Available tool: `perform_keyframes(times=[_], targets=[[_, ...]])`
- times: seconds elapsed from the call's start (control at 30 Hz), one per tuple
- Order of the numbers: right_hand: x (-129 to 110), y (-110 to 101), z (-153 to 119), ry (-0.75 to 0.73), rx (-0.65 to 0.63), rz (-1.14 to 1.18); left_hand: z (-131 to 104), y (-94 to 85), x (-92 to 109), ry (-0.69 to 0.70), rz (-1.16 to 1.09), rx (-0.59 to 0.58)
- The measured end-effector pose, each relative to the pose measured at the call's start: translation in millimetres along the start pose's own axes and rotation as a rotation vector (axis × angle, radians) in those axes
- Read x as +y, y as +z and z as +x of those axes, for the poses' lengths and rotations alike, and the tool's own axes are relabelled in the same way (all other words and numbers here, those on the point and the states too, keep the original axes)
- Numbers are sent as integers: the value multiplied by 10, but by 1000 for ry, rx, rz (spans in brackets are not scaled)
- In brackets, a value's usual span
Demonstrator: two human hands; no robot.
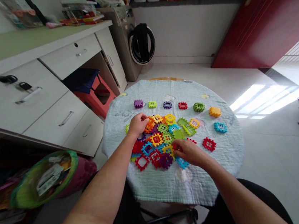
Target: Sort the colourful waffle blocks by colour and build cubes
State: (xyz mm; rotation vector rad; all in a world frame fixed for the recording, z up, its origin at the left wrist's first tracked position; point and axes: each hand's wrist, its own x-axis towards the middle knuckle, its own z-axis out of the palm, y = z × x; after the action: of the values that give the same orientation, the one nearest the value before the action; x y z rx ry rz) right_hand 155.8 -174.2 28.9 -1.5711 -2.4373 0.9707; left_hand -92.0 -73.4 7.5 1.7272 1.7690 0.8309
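Note:
A heap of colourful interlocking plastic building tiles (156, 140) covers the middle of the round table. At its far left edge, my left hand (138, 124) is closed, with its fingertips on an orange tile (149, 125). On the near right side of the heap, my right hand (188, 151) has its fingers curled in among the tiles. A bit of red shows at those fingertips, but what they grip is hidden. Yellow tiles (167, 149) and a blue tile (182, 162) lie beside that hand.
Around the heap runs an arc of separate pieces: purple (138, 104), lime, dark blue, red, green (199, 107), orange (215, 111), light blue (220, 127) and red (209, 144). A pale cloth (158, 186) covers the table. A lined bin (77, 167) stands at left.

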Motion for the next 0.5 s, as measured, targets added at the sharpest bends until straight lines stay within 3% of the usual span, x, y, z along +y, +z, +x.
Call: perform_keyframes(times=[0.17, 0.27, 0.37, 0.5], targets=[[-4, -7, -7, -13, -6, -27, -32, -105, 62, 49, 203, 228], [-7, -13, -16, -17, -4, -31, -144, -168, 140, 98, 351, 235], [-8, -15, -16, -15, -11, -35, -259, -165, 151, 140, 444, 119], [-11, -14, -12, -17, -17, -48, -311, -136, 44, 139, 401, -197]])
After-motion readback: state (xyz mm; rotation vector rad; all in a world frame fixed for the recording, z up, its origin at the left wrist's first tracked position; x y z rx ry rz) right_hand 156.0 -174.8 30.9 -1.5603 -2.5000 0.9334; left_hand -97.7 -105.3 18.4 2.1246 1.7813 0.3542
